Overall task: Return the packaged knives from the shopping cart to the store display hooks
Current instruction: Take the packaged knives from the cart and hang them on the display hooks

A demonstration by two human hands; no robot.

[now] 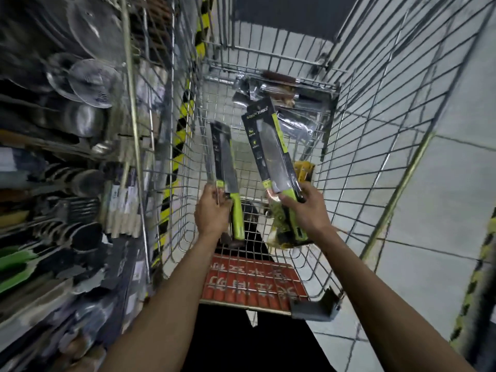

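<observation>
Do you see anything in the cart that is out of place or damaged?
Several packaged knives lie in a loose, crossed heap at the far end of the cart, not hung up. The left hand holds one more package, the right hand another. No damage is visible.

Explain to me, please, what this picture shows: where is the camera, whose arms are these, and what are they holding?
There is no machine here. The single picture comes from a wide-angle camera worn on a person's head, looking down, so the two bare arms are that person's own. They reach into a wire shopping cart. The left hand grips a packaged knife near its green handle. The right hand grips a second packaged knife, also green-handled. More dark packages lie at the cart's far end, and a red panel sits at its near end. On the left stand store shelves with metal kitchenware, blurred.
</observation>
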